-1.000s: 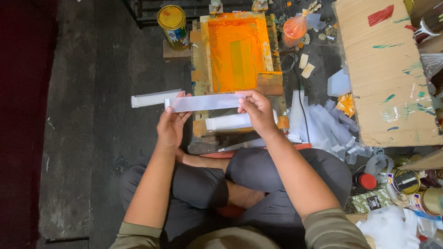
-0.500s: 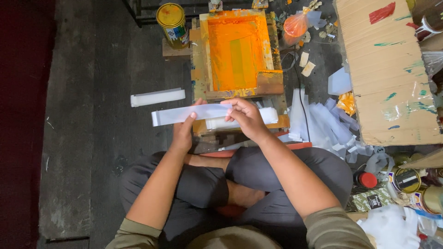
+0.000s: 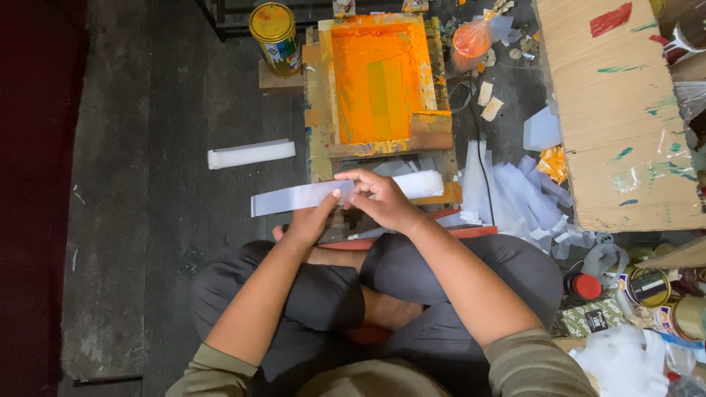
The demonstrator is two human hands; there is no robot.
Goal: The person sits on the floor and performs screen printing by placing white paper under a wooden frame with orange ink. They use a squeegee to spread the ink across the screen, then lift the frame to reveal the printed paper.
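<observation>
Two hands share one long pale strip (image 3: 298,197): at far left on the floor (image 3: 147,242) lies a stack of similar white strips (image 3: 251,154), well apart from you. Your left hand (image 3: 312,219) pinches the strip from beneath with its fingers closed on it so its free end juts out left, level, apparently to keep it flat. Your right hand (image 3: 382,202) pinches its right end with fingertips pressed together, just near of the orange printing screen (image 3: 379,81) in its wooden frame, beside another white bundle (image 3: 419,184), with loose scraps (image 3: 515,198) piled to the right.
</observation>
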